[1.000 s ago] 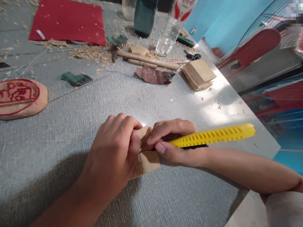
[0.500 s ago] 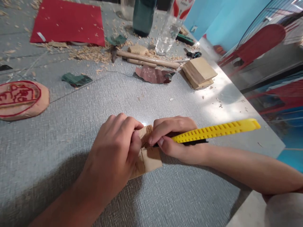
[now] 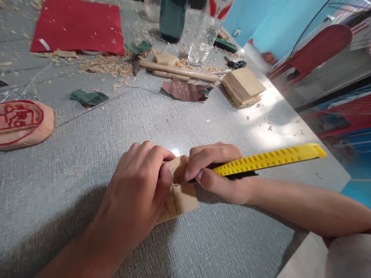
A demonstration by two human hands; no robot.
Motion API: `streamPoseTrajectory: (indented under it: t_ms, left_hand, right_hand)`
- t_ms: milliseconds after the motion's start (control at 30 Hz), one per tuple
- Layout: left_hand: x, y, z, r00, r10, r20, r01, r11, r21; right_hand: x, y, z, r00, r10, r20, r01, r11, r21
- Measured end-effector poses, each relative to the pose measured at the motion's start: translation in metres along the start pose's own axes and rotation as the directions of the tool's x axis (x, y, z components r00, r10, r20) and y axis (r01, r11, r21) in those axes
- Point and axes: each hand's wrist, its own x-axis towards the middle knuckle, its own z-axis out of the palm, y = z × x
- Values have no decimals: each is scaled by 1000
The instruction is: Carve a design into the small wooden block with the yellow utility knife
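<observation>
A small flat wooden block (image 3: 182, 195) with pencil lines lies on the grey table (image 3: 203, 239) in front of me. My left hand (image 3: 139, 189) is closed over its left side and pins it down. My right hand (image 3: 216, 170) grips a yellow utility knife (image 3: 269, 159) near its front end, with the tip resting on the block's upper face. The knife's handle sticks out to the right, over the table's edge. The blade itself is hidden by my fingers.
Behind lie stacked wooden blocks (image 3: 242, 87), wooden sticks (image 3: 176, 71), sandpaper scraps (image 3: 185, 90), shavings, a red sheet (image 3: 77, 25), bottles (image 3: 171, 19) and a carved oval plaque (image 3: 20, 122) at the left. The table edge runs diagonally at the right, with a red chair (image 3: 315, 50) beyond.
The knife's handle has swung slightly upward and to the right while its tip stays on the block. My left hand has held still on the block.
</observation>
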Motion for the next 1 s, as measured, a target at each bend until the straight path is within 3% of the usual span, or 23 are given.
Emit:
streamPoseTrajectory:
  t_ms: [67, 233, 400, 567, 833, 1000]
  left_hand:
    - [0, 0, 0, 1000, -2, -4, 2, 1000, -4]
    - [1, -1, 0, 1000, -6, -7, 6, 1000, -13]
    - [1, 0, 0, 1000, -9, 0, 9, 1000, -28]
    - [0, 0, 0, 1000, 4, -7, -4, 1000, -10]
    - [0, -3, 2, 1000, 12, -26, -13, 999, -36]
    - [-1, -3, 2, 1000, 9, -19, -10, 999, -53]
  right_hand:
    - [-3, 4, 1, 1000, -7, -14, 7, 1000, 25]
    - [-6, 13, 6, 960, 117, -255, -28, 945, 325]
    - [-3, 4, 7, 994, -98, -42, 101, 992, 78]
    - [-1, 5, 8, 995, -27, -100, 40, 991, 130]
    - [-1, 10, 10, 998, 34, -56, -19, 969, 247]
    - [-1, 11, 9, 1000, -22, -16, 26, 970, 241]
